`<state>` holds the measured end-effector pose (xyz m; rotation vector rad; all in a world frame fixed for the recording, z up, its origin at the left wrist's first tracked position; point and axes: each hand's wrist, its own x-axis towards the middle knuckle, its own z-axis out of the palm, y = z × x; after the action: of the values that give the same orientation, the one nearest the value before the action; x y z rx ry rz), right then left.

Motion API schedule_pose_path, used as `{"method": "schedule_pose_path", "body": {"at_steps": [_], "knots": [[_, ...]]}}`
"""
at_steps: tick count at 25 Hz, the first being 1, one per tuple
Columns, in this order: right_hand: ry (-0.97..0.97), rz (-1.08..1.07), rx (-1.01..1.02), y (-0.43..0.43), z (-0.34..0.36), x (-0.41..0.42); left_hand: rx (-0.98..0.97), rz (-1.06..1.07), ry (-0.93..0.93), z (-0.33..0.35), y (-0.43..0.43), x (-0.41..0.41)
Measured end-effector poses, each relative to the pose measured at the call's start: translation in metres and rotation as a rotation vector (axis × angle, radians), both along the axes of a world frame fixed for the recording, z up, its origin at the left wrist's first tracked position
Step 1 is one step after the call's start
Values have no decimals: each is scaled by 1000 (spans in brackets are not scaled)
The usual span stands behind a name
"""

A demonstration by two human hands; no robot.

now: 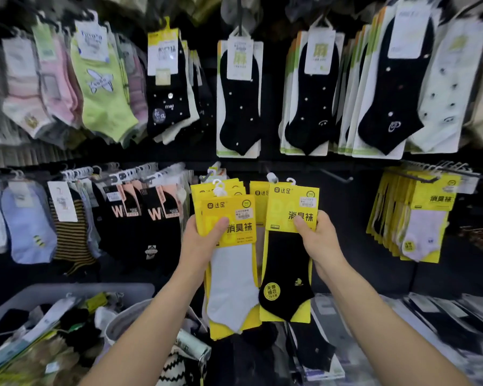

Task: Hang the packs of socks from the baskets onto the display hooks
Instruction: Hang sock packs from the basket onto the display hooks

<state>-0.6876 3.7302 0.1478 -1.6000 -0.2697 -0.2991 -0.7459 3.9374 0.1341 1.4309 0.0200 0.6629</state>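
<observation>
The left hand (204, 243) holds a stack of white packs (232, 274), yellow cards with a white sock in front; its thumb presses on the front card and the other fingers go behind the stack, where I cannot see them. The right hand (318, 240) pinches one black pack (286, 285), a yellow card with a black sock, with the thumb on the front of the card and the fingers behind it. Both are held upright in front of the dark display wall, side by side and almost touching, at the lower row of the display. The small white hanger (290, 181) on top of the black pack is near a bare hook (336, 176) that comes out of the wall to its right, and it is not on this hook. Whether the hangers of the white packs are on a hook or not, I cannot tell. To the right, well apart, more yellow packs (421, 218) hang in a thick row. Above hang black socks (240, 101) with small dots on white cards, and at the upper left a green sock (103, 90) with pink ones beside it. At the lower left stands a grey basket (67, 291) with mixed packs of socks inside, beside the left arm
</observation>
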Motion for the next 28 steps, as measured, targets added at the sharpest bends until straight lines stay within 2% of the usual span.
{"method": "schedule_pose_path", "body": {"at_steps": [5, 15, 18, 20, 23, 25, 28], "knots": [[-44, -13, -129, 12, 8, 10, 53, 14, -8, 2, 9, 0], [141, -24, -254, 29, 7, 29, 155, 24, -45, -8, 9, -5], [59, -208, -391, 21, 3, 26, 140, 23, -55, -7, 3, -2], [-76, -210, -290, 22, -1, 10, 134, 11, -66, -7, -3, 0], [-81, 43, -215, 36, 3, -11, 146, -13, -81, -6, -18, 4], [-105, 63, -211, 38, 9, -16, 108, -29, -88, -7, -27, 6], [-71, 63, -99, 25, 11, -13, 28, -85, -84, -11, -30, 10]]}}
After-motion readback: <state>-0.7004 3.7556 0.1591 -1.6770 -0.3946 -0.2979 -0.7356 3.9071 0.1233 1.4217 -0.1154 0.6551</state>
